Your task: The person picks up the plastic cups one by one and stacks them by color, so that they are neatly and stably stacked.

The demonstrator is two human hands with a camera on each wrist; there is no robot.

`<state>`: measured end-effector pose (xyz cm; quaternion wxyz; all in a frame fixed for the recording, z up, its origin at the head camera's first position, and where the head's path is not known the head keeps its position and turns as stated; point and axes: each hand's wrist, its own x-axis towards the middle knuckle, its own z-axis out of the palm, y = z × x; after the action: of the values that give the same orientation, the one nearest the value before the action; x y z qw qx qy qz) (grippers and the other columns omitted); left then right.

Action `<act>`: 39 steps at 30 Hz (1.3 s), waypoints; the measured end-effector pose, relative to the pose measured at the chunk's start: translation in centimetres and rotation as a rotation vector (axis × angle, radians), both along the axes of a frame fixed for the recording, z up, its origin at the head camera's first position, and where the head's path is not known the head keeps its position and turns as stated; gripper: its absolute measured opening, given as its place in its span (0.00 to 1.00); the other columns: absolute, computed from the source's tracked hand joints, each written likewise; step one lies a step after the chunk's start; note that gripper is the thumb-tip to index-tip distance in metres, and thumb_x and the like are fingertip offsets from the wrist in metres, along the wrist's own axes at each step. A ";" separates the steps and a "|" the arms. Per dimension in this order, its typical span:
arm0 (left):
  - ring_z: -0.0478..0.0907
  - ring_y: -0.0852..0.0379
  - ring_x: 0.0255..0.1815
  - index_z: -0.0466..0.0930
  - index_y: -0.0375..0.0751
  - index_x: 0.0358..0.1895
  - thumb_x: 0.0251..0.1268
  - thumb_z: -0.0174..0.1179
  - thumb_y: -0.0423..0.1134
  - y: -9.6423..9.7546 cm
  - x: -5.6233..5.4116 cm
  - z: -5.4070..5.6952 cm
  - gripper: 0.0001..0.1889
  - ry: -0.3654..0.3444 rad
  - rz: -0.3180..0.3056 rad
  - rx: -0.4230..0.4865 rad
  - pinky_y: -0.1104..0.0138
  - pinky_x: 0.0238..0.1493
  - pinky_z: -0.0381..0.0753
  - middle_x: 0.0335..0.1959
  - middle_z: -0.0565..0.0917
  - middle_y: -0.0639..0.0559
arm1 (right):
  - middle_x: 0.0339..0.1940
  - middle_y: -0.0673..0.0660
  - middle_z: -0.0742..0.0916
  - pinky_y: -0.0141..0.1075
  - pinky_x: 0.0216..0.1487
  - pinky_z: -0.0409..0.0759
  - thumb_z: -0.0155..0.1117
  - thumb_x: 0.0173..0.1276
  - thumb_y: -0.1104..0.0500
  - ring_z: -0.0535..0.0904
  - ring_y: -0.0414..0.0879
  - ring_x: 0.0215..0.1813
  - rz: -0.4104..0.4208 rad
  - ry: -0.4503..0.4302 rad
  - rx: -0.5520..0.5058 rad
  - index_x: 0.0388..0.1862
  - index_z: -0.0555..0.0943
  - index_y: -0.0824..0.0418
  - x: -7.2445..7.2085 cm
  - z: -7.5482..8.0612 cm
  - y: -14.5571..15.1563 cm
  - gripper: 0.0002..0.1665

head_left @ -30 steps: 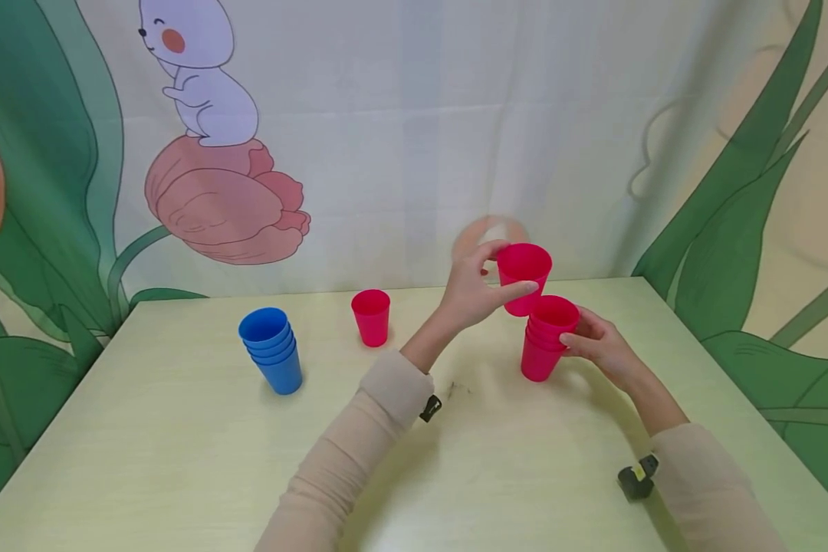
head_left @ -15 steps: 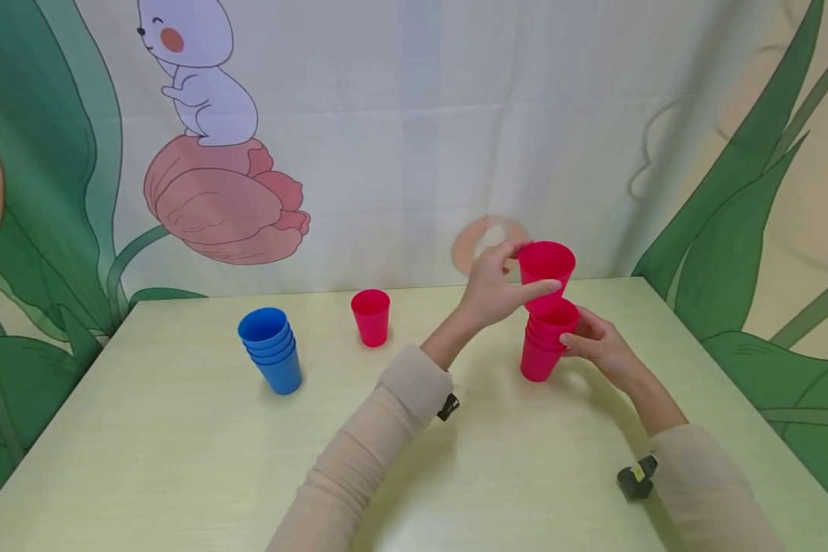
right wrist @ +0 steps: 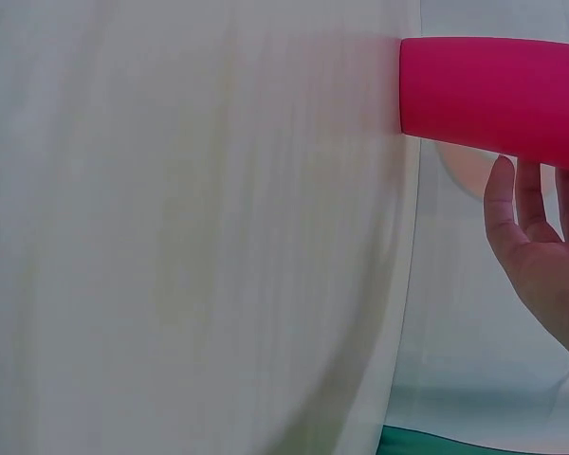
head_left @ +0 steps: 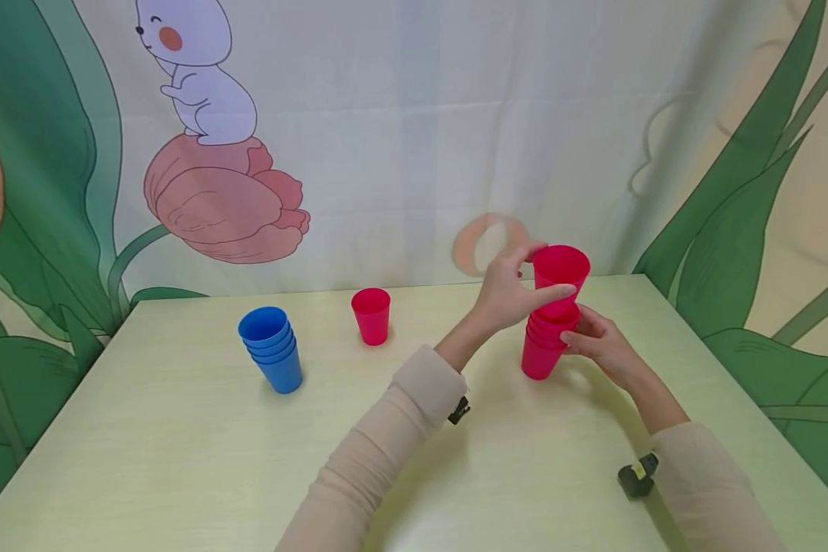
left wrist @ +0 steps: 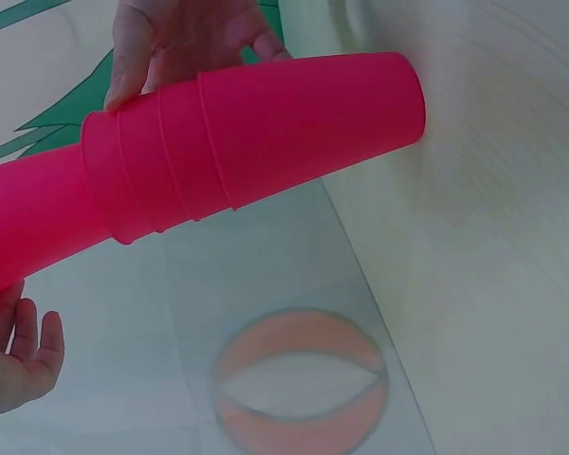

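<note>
My left hand (head_left: 514, 287) grips a red cup (head_left: 561, 268) by its side near the rim, thumb in front. The cup's base dips into the top of a stack of red cups (head_left: 541, 356) standing upright on the table. My right hand (head_left: 603, 345) holds that stack from the right, thumb near the upper rims. In the left wrist view, several nested rims of the stack (left wrist: 266, 123) show, with the held cup (left wrist: 28, 209) partly inside. The right wrist view shows the lower stack (right wrist: 493, 100) beside the fingers of my right hand (right wrist: 545, 246).
A single red cup (head_left: 371, 317) stands upright toward the back middle of the table (head_left: 179, 460). Left of it is a stack of blue cups (head_left: 272, 353). A printed curtain (head_left: 359, 138) hangs behind the table's back edge.
My left hand has moved right with the red cup, from beside the stack to above it, then slightly down into its top. My right hand and the stack have stayed in place.
</note>
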<state>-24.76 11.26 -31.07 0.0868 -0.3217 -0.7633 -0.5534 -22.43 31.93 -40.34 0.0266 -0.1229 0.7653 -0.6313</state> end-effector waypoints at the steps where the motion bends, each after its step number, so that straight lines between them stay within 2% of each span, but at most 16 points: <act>1: 0.69 0.64 0.50 0.70 0.41 0.58 0.49 0.68 0.46 0.1 0.0 -0.1 0.31 -0.010 -0.003 -0.001 0.72 0.45 0.71 0.51 0.75 0.55 | 0.50 0.45 0.77 0.39 0.46 0.78 0.58 0.65 0.59 0.74 0.41 0.50 0.002 0.001 0.000 0.66 0.60 0.59 -0.1 0.0 0.0 0.31; 7: 0.68 0.62 0.52 0.67 0.40 0.61 0.50 0.67 0.45 0.6 0.2 -0.9 0.34 -0.103 -0.040 0.002 0.70 0.44 0.75 0.53 0.74 0.55 | 0.52 0.46 0.76 0.38 0.47 0.78 0.58 0.65 0.61 0.74 0.42 0.51 0.018 0.015 0.002 0.67 0.60 0.55 -0.1 -0.1 -0.1 0.32; 10: 0.68 0.61 0.54 0.66 0.42 0.62 0.50 0.67 0.46 0.8 0.3 -1.3 0.34 -0.126 -0.038 -0.021 0.71 0.43 0.75 0.54 0.73 0.56 | 0.53 0.46 0.75 0.39 0.47 0.77 0.58 0.65 0.61 0.74 0.42 0.52 0.019 0.023 0.002 0.67 0.59 0.54 0.1 -0.2 0.0 0.33; 17: 0.68 0.60 0.55 0.66 0.42 0.62 0.50 0.67 0.46 1.0 0.5 -1.9 0.34 -0.101 -0.014 -0.087 0.75 0.42 0.75 0.56 0.73 0.55 | 0.50 0.44 0.77 0.37 0.45 0.78 0.56 0.66 0.62 0.75 0.39 0.49 0.034 0.035 -0.008 0.67 0.60 0.53 0.5 -0.2 0.1 0.31; 25: 0.69 0.63 0.51 0.67 0.42 0.61 0.50 0.67 0.47 1.0 0.3 -2.4 0.33 -0.080 0.015 -0.131 0.77 0.40 0.74 0.52 0.75 0.56 | 0.51 0.44 0.76 0.37 0.46 0.78 0.57 0.66 0.62 0.75 0.39 0.49 0.035 0.049 0.010 0.66 0.61 0.52 0.5 -0.1 -0.1 0.31; 39: 0.69 0.61 0.54 0.68 0.41 0.60 0.49 0.68 0.47 1.0 -0.1 -3.5 0.33 -0.129 0.035 -0.208 0.74 0.45 0.73 0.53 0.75 0.55 | 0.51 0.43 0.76 0.37 0.46 0.78 0.56 0.66 0.63 0.75 0.38 0.48 0.028 0.041 -0.002 0.63 0.64 0.47 0.6 0.1 -0.5 0.28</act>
<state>-24.84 12.23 -34.55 0.0133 -0.2794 -0.8260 -0.4894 -21.80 31.44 -40.23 0.0197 -0.1467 0.7633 -0.6289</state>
